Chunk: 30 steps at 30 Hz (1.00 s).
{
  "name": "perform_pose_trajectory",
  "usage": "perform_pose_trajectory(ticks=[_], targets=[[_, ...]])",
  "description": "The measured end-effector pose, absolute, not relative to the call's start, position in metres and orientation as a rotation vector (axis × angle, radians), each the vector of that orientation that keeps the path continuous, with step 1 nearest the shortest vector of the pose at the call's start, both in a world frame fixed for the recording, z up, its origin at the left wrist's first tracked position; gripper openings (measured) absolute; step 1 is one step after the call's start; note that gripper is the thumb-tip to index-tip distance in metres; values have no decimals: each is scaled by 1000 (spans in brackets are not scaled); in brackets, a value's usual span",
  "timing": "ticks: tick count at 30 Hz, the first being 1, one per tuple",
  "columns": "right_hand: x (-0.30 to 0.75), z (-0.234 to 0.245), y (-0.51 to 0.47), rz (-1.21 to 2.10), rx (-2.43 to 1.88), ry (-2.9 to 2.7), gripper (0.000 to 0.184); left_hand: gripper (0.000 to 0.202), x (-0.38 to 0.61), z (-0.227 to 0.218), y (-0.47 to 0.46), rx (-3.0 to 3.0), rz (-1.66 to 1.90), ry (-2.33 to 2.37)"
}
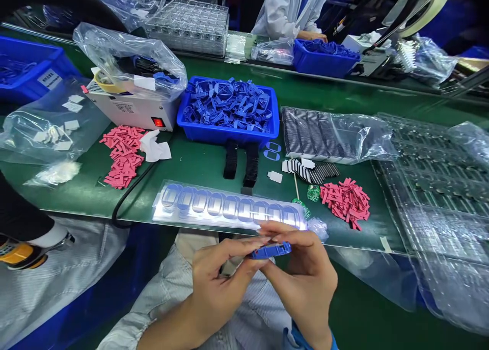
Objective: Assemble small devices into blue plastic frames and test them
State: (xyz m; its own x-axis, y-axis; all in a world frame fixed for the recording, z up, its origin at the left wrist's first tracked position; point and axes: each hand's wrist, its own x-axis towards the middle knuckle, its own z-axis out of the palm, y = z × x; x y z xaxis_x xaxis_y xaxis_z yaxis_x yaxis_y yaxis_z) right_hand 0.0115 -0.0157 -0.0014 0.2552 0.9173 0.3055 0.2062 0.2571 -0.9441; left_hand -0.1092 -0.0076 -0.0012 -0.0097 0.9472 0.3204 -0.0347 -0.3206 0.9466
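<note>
Between both hands, over my lap at the table's front edge, is a small blue plastic frame (272, 250). My left hand (225, 273) pinches its left end between thumb and fingers. On the right side, my right hand (305, 268) grips it the same way, fingertips on top and thumb beneath. The fingers hide much of the frame, and something dark reddish shows at its left end. Just beyond the hands lies a clear sheet of oval film pieces (231, 207). Small green circuit boards (313, 192) and a pile of pink strips (346, 201) lie to the right.
A blue bin (229, 133) of blue plastic parts stands mid-table, with black strips (250, 166) before it. Left are a white box with a red switch (130, 110) and more pink strips (122, 156). Clear trays (439, 227) fill the right. Another person's sleeve (278, 8) shows opposite.
</note>
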Motion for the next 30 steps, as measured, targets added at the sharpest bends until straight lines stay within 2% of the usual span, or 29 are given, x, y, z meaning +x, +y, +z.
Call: perform_pose_trajectory(ticks=[5, 11, 20, 22, 24, 28, 30], targets=[[25, 2, -16, 821, -1202, -1243, 23, 19, -114, -4, -5, 1603, 1452, 984], [45, -1, -13, 861, -1173, -1517, 22, 14, -127, -4, 0, 1746, 1318, 1000], [52, -4, -10, 511, -1038, -1836, 39, 13, -141, -6, 12, 1233, 996, 949], [48, -5, -12, 548, -1128, -1719, 43, 19, -139, -5, 13, 1140, 1020, 984], [43, -7, -15, 735, -1222, -1494, 44, 29, -136, -6, 11, 1205, 1090, 1037], [34, -11, -19, 1049, -1295, -1100, 18, 52, -132, -17, 4, 1566, 1284, 1037], [32, -13, -20, 1103, -1305, -1006, 15, 56, -129, -22, 0, 1639, 1339, 1035]])
